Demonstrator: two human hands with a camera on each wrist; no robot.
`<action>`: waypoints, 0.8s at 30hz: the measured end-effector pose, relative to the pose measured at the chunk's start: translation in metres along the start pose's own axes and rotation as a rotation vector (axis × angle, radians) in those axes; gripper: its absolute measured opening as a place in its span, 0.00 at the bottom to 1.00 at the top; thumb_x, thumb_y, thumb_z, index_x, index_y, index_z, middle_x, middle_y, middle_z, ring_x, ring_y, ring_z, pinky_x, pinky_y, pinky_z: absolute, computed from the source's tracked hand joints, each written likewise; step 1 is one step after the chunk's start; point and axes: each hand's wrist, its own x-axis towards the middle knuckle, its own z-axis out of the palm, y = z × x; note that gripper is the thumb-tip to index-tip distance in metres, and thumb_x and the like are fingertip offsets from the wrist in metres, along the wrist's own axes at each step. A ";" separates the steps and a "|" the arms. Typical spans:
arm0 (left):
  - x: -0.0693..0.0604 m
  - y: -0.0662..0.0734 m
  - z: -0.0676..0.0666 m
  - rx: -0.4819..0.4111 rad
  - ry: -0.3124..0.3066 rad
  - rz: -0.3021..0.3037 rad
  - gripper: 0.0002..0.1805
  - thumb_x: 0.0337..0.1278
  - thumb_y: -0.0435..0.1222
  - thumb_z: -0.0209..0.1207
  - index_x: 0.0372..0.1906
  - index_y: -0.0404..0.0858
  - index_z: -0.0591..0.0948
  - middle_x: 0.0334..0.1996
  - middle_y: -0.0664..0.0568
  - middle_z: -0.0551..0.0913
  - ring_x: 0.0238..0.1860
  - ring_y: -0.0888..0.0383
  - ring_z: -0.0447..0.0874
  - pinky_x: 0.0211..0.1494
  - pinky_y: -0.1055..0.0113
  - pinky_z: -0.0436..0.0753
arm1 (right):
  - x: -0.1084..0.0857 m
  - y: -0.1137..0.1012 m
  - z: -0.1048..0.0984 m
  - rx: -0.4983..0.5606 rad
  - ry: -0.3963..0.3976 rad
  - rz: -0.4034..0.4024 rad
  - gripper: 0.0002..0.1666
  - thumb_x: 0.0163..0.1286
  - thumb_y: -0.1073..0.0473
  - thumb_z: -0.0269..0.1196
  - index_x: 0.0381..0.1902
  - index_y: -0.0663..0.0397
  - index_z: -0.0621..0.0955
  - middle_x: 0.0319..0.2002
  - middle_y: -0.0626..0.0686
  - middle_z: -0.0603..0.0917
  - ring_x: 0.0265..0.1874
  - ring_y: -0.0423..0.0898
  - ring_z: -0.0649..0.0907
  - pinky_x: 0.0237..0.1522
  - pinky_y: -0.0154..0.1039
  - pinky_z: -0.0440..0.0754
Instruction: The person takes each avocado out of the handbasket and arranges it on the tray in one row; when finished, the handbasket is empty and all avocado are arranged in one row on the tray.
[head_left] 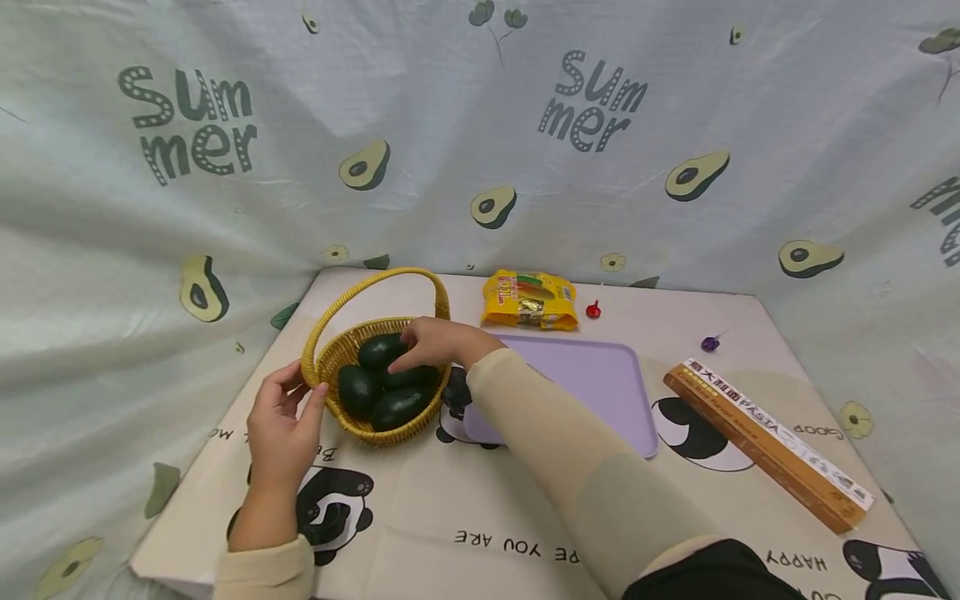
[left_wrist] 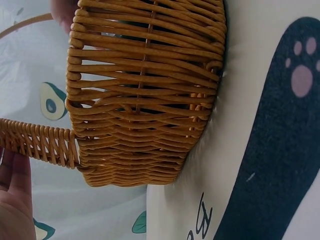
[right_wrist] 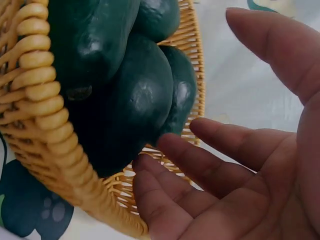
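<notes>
A yellow-brown wicker basket (head_left: 401, 435) with a tall arched handle (head_left: 360, 292) stands on the left of the table. Several dark green avocados (head_left: 358, 392) lie in it, smooth and glossy. My left hand (head_left: 281, 429) holds the base of the handle at the basket's left side, thumb in front and fingers behind. From the right, my right hand (head_left: 442, 340) reaches over the rim among the avocados. In the right wrist view its fingers (right_wrist: 215, 165) are spread beside the avocados (right_wrist: 142, 95), thumb apart, with nothing held.
A lilac tray (head_left: 592, 375) lies right of the basket, partly under my right forearm. Behind it sits a yellow snack bag (head_left: 529, 300), with a red wrapped candy (head_left: 593, 310) beside it. Farther right are a purple candy (head_left: 709, 343) and a long pasta box (head_left: 768, 442).
</notes>
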 end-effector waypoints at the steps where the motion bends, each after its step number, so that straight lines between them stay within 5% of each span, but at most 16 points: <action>1: 0.000 0.000 0.000 -0.001 0.000 -0.001 0.25 0.64 0.23 0.63 0.65 0.31 0.74 0.60 0.47 0.79 0.59 0.69 0.76 0.65 0.82 0.76 | 0.002 -0.001 0.000 -0.006 -0.004 0.008 0.45 0.66 0.38 0.70 0.72 0.56 0.72 0.67 0.55 0.77 0.64 0.47 0.77 0.70 0.44 0.77; 11: -0.001 0.002 0.002 -0.038 -0.009 -0.015 0.24 0.65 0.23 0.62 0.65 0.32 0.74 0.60 0.50 0.79 0.61 0.67 0.77 0.66 0.80 0.76 | 0.011 -0.010 0.004 -0.110 0.019 0.114 0.38 0.64 0.39 0.72 0.62 0.57 0.78 0.54 0.52 0.82 0.50 0.45 0.81 0.56 0.42 0.84; 24: -0.003 -0.003 0.000 -0.028 0.003 -0.026 0.24 0.65 0.25 0.63 0.65 0.34 0.74 0.61 0.50 0.79 0.62 0.64 0.78 0.67 0.78 0.76 | 0.028 -0.023 0.023 -0.216 0.047 0.191 0.44 0.63 0.41 0.73 0.69 0.59 0.74 0.65 0.56 0.79 0.62 0.51 0.79 0.67 0.46 0.79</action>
